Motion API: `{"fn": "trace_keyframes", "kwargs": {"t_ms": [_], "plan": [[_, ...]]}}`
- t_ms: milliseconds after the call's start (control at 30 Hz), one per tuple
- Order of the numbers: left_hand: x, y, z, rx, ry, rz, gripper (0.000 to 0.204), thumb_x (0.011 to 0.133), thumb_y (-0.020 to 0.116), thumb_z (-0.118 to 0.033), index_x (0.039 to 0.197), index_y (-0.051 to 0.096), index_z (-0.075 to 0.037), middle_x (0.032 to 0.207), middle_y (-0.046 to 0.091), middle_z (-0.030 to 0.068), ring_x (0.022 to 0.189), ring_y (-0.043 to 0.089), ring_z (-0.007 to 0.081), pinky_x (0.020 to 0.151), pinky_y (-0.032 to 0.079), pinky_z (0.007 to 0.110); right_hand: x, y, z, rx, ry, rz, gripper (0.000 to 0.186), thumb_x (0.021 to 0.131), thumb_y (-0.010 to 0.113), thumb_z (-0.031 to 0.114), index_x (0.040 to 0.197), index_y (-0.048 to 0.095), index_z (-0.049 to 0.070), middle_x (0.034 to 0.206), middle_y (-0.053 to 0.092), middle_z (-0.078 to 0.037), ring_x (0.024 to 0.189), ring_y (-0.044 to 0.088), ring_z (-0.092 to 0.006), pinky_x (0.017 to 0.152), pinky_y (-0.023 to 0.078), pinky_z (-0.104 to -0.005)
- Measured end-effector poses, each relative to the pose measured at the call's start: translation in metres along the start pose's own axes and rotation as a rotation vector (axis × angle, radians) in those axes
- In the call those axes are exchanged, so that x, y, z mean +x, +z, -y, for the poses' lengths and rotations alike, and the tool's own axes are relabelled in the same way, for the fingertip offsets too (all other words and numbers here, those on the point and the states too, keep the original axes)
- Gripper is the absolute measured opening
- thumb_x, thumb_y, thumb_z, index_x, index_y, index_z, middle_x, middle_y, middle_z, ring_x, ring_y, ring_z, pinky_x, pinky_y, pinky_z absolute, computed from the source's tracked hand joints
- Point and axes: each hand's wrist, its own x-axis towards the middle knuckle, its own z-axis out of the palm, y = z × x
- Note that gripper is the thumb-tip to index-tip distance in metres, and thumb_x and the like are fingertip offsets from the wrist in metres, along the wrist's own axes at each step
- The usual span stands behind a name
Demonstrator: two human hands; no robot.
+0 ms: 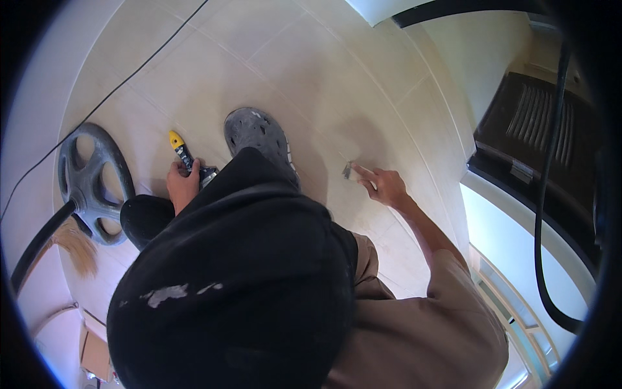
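My left hand [183, 185] is closed around a yellow-and-black hand tool [184, 154] close to the floor. Its yellow tip points away from me. A broad greyish end pokes out beside my palm, partly covered by my leg, so the tool's exact kind is unclear. On the right, my right hand [387, 187] reaches down to the tiles with the index finger stretched out and the thumb apart. The fingertip is at a small dark grey piece or patch [348, 170] on the floor; I cannot tell whether it is loose.
My grey clog [259, 133] stands between my hands on the tiled floor [285, 65]. Left of me is a grey spoked wheel-shaped base [97, 185] with a black pole, beside straw bristles [76, 246]. A thin cable [133, 76] crosses the far left. A dark ribbed appliance [534, 123] stands right.
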Motion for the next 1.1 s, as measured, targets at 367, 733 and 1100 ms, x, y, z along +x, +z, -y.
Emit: {"fn": "trace_keyframes", "kwargs": {"t_ms": [367,733,1100], "plan": [[0.001,0.010,0.008,0.074,-0.029,-0.017,0.053,0.087,0.077,-0.046,0.113,0.066,-0.001,0.103,0.070,0.0205,0.098,0.069,0.0376,0.085,0.052,0.048,0.007,0.002,-0.002,0.021,0.059,0.058,0.052,0.099,0.063,0.046,0.149,0.054,0.037,0.078,0.068,-0.013,0.071,0.070,-0.0346,0.061,0.056,-0.0487],[-0.007,0.003,0.002,0.089,-0.035,-0.033,0.049,0.087,0.077,-0.043,0.111,0.067,-0.002,0.101,0.071,0.0200,0.099,0.069,0.0385,0.087,0.052,0.049,0.062,-0.012,0.029,-0.006,0.068,-0.051,0.049,0.097,0.070,0.036,0.144,0.060,0.033,0.091,0.072,-0.013,0.080,0.072,-0.0335,0.065,0.058,-0.0450],[-0.009,-0.004,-0.001,0.097,-0.126,0.044,0.053,0.087,0.074,-0.048,0.118,0.066,-0.006,0.110,0.069,0.0177,0.108,0.066,0.0388,0.092,0.049,0.052,0.044,0.009,0.017,0.048,-0.008,-0.175,0.051,0.099,0.065,0.041,0.148,0.055,0.035,0.085,0.072,-0.017,0.073,0.071,-0.0365,0.062,0.057,-0.0476]]}}
